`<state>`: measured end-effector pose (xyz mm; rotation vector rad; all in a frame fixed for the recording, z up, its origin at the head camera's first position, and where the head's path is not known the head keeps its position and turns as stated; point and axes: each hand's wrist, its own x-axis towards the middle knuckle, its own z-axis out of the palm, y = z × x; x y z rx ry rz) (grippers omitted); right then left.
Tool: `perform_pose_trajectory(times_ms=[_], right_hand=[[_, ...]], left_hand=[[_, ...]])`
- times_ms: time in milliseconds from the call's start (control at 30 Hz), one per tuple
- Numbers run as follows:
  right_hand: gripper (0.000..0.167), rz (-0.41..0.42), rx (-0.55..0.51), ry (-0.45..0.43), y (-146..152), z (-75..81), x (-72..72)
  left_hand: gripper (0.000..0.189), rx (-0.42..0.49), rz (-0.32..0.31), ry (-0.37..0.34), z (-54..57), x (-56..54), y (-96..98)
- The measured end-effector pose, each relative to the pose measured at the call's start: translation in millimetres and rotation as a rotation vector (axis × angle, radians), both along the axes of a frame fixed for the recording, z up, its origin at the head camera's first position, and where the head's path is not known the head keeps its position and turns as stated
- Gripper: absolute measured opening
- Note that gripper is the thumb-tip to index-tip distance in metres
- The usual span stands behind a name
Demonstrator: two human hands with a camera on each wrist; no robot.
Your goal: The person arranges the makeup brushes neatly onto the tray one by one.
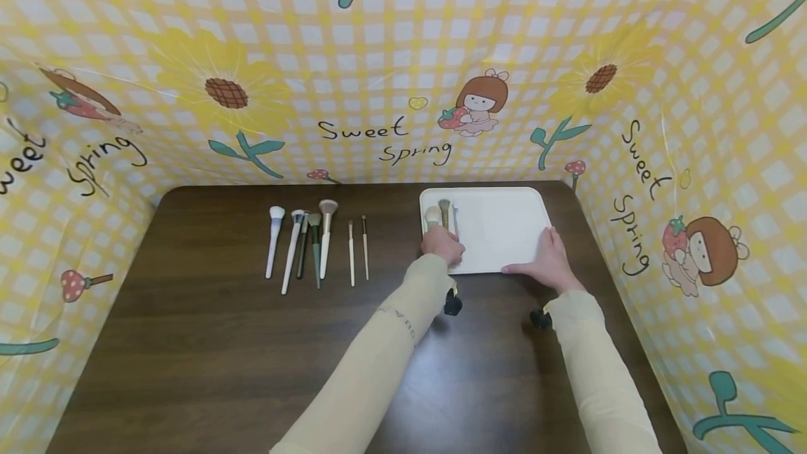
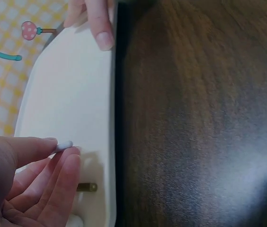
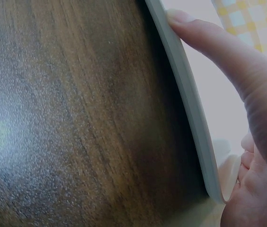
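Note:
My left hand [image 1: 443,245] is over the left part of a white rectangular tray [image 1: 498,230]. Thumb and fingertips pinch a slim makeup brush [image 1: 457,219]; its pale handle end [image 2: 65,147] pokes out between them in the left wrist view. Beside it in the tray lie a makeup brush with a fluffy pale head [image 1: 432,216] and one with an olive-brown head [image 1: 444,207], their handles partly hidden under the hand. My right hand [image 1: 547,262] holds the tray's near right corner, thumb [image 3: 204,40] on the front rim and fingers along the right side.
Several makeup brushes lie in a row on the dark wooden table left of the tray, from a white one [image 1: 273,240] to a thin one [image 1: 365,247]. A yellow checked cloth [image 1: 353,90] walls the table at the back and sides.

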<state>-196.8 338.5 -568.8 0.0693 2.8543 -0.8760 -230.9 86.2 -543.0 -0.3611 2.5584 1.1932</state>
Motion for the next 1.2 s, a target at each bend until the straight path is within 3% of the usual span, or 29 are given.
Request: perform_pose_trajectory(times_ms=[333,567,700,1200], right_hand=[[0.148,-0.002,-0.005,-0.002,0.2,2.0,0.6],[0.150,0.008,-0.014,-0.018,1.2,1.7,0.3],[0.151,0.007,-0.011,-0.019,1.9,-0.1,-0.5],[0.151,0.007,-0.014,-0.017,3.1,-1.8,-0.1]], left_hand=[[0.003,-0.032,-0.040,0.048,-1.7,0.9,0.1],[0.039,-0.096,-0.145,0.094,0.7,0.0,4.6],[0.045,-0.108,-0.143,0.086,3.1,1.3,7.1],[0.029,-0.188,-0.095,0.118,-6.6,3.4,9.6]])
